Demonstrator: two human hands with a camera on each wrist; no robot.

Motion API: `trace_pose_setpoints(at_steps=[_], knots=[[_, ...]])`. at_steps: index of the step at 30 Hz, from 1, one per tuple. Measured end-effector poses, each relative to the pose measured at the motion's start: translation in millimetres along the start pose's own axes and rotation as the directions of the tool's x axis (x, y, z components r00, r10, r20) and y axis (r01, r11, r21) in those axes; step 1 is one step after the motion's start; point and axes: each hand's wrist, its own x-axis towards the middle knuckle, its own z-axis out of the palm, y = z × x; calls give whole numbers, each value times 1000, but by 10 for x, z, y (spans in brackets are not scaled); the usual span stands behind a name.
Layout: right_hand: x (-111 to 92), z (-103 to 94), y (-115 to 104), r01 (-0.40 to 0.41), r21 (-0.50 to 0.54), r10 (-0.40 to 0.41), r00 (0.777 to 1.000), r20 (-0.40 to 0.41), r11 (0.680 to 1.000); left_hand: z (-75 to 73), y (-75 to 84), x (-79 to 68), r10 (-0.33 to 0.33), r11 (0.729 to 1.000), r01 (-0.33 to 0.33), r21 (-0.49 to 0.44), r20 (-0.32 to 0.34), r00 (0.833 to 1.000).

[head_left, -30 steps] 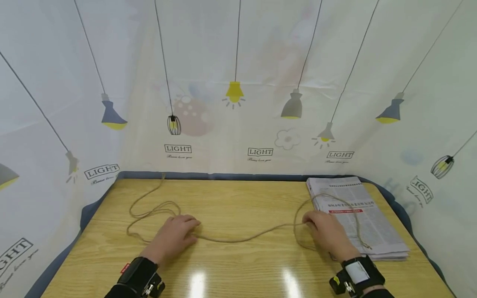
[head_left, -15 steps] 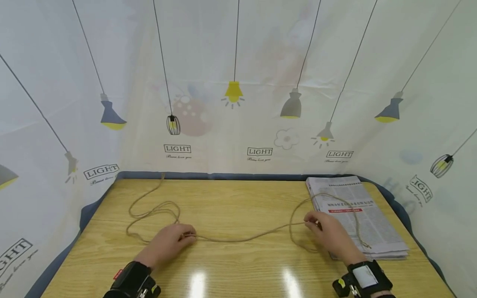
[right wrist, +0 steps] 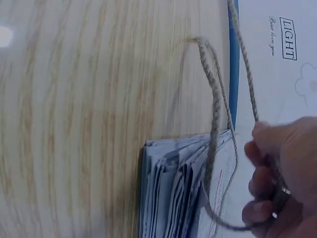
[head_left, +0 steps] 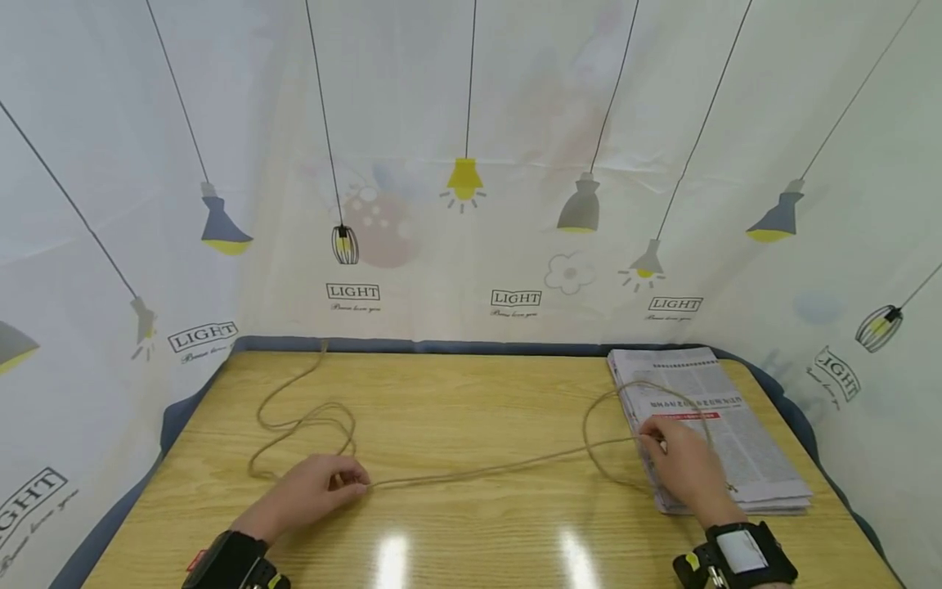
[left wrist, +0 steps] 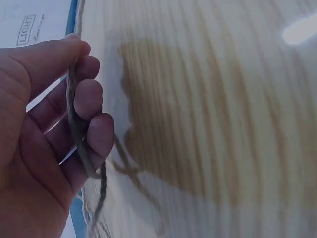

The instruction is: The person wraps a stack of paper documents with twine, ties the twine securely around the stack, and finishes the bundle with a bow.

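A thin tan jute rope (head_left: 478,472) runs nearly straight between my two hands above the wooden table. In the head view my left hand (head_left: 316,491) pinches it between thumb and forefinger. From there the rope (left wrist: 72,106) passes across the curled fingers in the left wrist view and drops below them. My right hand (head_left: 684,462), over the newspapers, pinches the other part, with the rope (right wrist: 251,82) held at thumb and forefinger in the right wrist view. A loop hangs down from the right hand beside the newspaper edges.
A stack of folded newspapers (head_left: 751,458) lies on the right of the wooden table (head_left: 471,393). Loose rope curls (head_left: 298,423) lie at the left and reach the back edge. A white curtain (head_left: 427,98) printed with lamps surrounds the table.
My hands have moved apart: the left toward me and to the left, the right to the right over the newspapers. The rope between them has become straighter.
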Motion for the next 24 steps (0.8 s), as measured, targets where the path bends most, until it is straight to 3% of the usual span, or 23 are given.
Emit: trace_pose_setpoints(at_steps=[6,11,14,17,21,24], knots=[[-12,-23,54,-79,-27,79,997,9,997,-82,-95,-103,-32,994,37,99,-45,998],[-15,-38,105,-121,-48,121,993,-11,991,-161,-138,-202,-109,958,148,245,-167,980],[-12,-13,101,-67,-68,63,996,-62,995,-201,-137,-245,-167,935,227,272,-227,959],[-12,23,43,44,-89,-51,996,-77,995,-233,-120,-259,-198,939,254,232,-239,951],[-33,105,-140,179,-68,-181,983,-14,981,-268,-113,-256,-198,952,247,180,-252,947],[-72,178,-291,232,-40,-229,971,63,972,-292,-124,-254,-203,952,256,168,-279,939]])
